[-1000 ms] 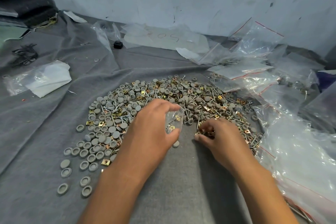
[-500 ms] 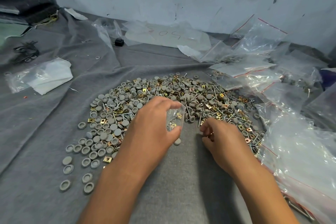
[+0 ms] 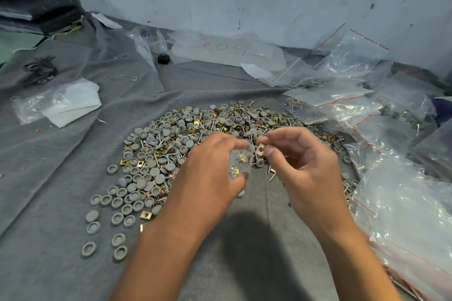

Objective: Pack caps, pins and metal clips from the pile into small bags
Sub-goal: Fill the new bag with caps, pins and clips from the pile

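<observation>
A wide pile (image 3: 171, 149) of grey round caps, thin metal pins and gold metal clips lies on the grey cloth (image 3: 61, 178). My left hand (image 3: 208, 178) grips a small clear bag (image 3: 241, 161) between thumb and fingers; a few gold clips show inside it. Just right of the bag's mouth, my right hand (image 3: 305, 166) pinches a gold metal clip (image 3: 261, 148) between thumb and forefinger. Both hands hover above the near edge of the pile.
Many clear zip bags (image 3: 354, 85) with red seal lines are heaped along the right side, some with parts inside. A white folded sheet in plastic (image 3: 71, 105) lies at left, a small black block (image 3: 163, 58) at the back. A pale wall stands behind.
My right hand has lifted off the cloth with a gold clip and moved up and left to the bag's mouth. My left hand has stayed in place with the bag.
</observation>
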Demonstrator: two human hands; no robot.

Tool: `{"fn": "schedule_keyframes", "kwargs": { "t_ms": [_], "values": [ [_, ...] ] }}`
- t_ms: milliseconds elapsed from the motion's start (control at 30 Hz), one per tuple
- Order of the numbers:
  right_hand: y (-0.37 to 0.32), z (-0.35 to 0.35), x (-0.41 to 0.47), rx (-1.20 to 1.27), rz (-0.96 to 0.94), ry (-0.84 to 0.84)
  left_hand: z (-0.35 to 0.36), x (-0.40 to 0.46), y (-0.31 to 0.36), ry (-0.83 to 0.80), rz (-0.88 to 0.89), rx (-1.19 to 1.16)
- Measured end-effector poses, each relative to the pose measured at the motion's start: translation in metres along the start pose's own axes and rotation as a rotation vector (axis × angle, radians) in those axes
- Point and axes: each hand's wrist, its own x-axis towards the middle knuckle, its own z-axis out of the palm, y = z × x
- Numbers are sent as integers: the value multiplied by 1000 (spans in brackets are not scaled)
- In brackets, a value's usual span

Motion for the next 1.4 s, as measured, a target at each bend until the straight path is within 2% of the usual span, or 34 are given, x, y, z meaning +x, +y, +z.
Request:
{"fn": "schedule_keyframes", "kwargs": {
  "t_ms": [167,467,600,667,733,767,833,933,1067,1233,1333,1400],
  "values": [
    [-4,11,-7,-383,-223,-4,1,0,1,-9,-10,-2],
    [-6,12,-6,-258,-321,159,0,-1,0,-10,-29,-15],
    [-4,15,-5,-373,-369,80,0,-1,2,-15,-20,-10],
    [1,2,0,-360,-296,157,0,-2,1,-8,-12,-21],
    [9,-16,7,-393,-156,255,-1,-3,1,-2,-7,-24],
    [15,-24,9,-454,-63,247,-1,-3,1,1,-6,-25],
    [31,-31,9,-619,123,127,-1,-3,1,2,-7,-27],
    [46,-24,6,-831,272,-53,-1,-2,1,0,-10,-29],
    [47,-17,10,-1000,319,-136,-1,-3,0,9,-8,-34],
    [51,-18,11,-1059,377,-187,-1,-3,0,1,-15,-29],
    [49,-20,10,-1067,412,-207,-1,-3,-1,-1,-14,-26],
    [50,-22,9,-989,394,-196,-1,-3,-1,-2,-15,-22]
  ]
}}
